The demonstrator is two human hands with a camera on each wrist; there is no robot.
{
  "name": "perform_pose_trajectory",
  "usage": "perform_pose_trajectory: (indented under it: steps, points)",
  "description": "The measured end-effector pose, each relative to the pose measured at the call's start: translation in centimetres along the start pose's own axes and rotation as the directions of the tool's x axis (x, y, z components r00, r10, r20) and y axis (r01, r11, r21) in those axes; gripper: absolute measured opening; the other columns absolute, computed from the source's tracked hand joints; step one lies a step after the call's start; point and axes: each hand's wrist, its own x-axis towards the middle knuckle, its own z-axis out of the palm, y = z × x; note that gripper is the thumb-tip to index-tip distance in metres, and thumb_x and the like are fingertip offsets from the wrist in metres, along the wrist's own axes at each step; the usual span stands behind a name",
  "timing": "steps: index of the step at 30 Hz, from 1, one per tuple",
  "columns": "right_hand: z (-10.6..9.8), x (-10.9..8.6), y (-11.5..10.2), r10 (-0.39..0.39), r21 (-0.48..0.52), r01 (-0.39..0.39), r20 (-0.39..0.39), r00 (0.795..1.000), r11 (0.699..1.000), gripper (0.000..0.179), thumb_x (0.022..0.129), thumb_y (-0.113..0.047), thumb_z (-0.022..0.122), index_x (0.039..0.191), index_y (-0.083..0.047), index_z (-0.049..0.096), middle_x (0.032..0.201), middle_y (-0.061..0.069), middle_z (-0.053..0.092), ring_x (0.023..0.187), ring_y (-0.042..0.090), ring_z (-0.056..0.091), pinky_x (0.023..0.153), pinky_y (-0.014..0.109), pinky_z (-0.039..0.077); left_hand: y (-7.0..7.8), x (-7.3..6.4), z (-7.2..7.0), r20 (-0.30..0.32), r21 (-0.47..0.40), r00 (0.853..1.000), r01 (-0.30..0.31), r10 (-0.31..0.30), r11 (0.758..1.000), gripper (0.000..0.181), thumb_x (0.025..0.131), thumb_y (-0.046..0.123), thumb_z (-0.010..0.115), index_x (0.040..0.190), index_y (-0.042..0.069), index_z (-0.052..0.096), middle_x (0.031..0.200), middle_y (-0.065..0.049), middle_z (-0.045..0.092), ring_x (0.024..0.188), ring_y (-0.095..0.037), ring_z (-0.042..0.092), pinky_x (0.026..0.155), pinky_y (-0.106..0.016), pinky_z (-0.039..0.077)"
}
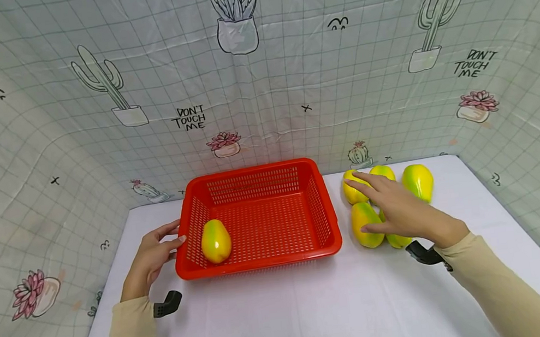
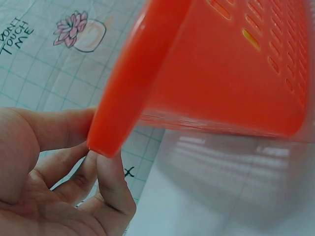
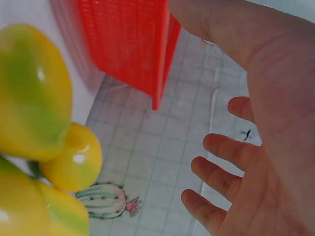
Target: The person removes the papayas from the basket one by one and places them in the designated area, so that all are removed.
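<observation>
My left hand point(image 1: 153, 256) pinches the left rim of a red plastic basket point(image 1: 270, 262) between thumb and fingers. In the left wrist view the fingers point(image 2: 114, 179) curl under that rim point(image 2: 129, 93). One yellow-green mango point(image 1: 215, 242) lies inside the basket, near its left end. To the right of the basket, my right hand point(image 1: 400, 207) hovers over a group of similar mangoes, fingers spread and nothing held. Part of the group is hidden under this hand. Seen from the right wrist, a large mango point(image 3: 32, 91) and others lie below the open palm.
A white-covered table point(image 1: 285, 315) carries the basket and the fruit. Behind it and at both sides hangs a grid-patterned cloth point(image 1: 280, 79) printed with cacti. One mango point(image 1: 418, 181) lies at the right of the group. Dark wrist cameras show at both sleeves.
</observation>
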Motion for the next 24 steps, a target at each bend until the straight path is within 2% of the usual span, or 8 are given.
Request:
perform_pose_trajectory:
  steps: [8, 12, 17, 24]
  points:
    - [0.7, 2.9, -1.4, -0.075, 0.039, 0.075, -0.002, 0.997, 0.996, 0.095, 0.082, -0.020, 0.092, 0.160, -0.005, 0.039, 0.162, 0.023, 0.040, 0.146, 0.044, 0.040, 0.115, 0.067, 0.037, 0.0, -0.1, 0.0, 0.008, -0.031, 1.000, -0.021, 0.021, 0.999, 0.064, 0.107, 0.012, 0.061, 0.164, 0.001, 0.035, 0.155, -0.027, 0.039, 0.096, -0.013, 0.061, 0.079, -0.021, 0.059]
    - [1.2, 4.5, -2.3, -0.124, 0.037, 0.124, -0.004, 0.992, 0.992, 0.096, 0.082, -0.025, 0.093, 0.159, -0.004, 0.040, 0.160, 0.025, 0.041, 0.144, 0.043, 0.043, 0.115, 0.064, 0.039, 0.0, -0.1, 0.0, 0.006, -0.034, 1.000, -0.020, 0.021, 0.999, 0.064, 0.107, 0.012, 0.061, 0.164, 0.001, 0.035, 0.155, -0.026, 0.039, 0.096, -0.013, 0.061, 0.078, -0.021, 0.059]
    - [1.7, 6.7, -3.8, -0.133, 0.040, 0.132, 0.048, 0.990, 0.991, 0.101, 0.082, -0.032, 0.093, 0.162, -0.006, 0.037, 0.162, 0.025, 0.039, 0.145, 0.044, 0.043, 0.116, 0.064, 0.039, 0.1, -0.1, 0.0, 0.003, -0.033, 1.000, -0.016, 0.016, 0.999, 0.064, 0.107, 0.013, 0.062, 0.164, 0.002, 0.035, 0.155, -0.027, 0.039, 0.097, -0.014, 0.061, 0.078, -0.021, 0.059]
    - [2.8, 9.6, -5.7, -0.134, 0.077, 0.125, 0.135, 0.982, 0.989, 0.101, 0.086, -0.035, 0.090, 0.165, -0.010, 0.034, 0.169, 0.020, 0.033, 0.152, 0.040, 0.035, 0.120, 0.061, 0.035, 0.1, -0.1, 0.1, -0.001, -0.032, 1.000, -0.012, 0.012, 0.999, 0.064, 0.107, 0.013, 0.062, 0.164, 0.002, 0.035, 0.155, -0.027, 0.040, 0.098, -0.014, 0.061, 0.078, -0.021, 0.059]
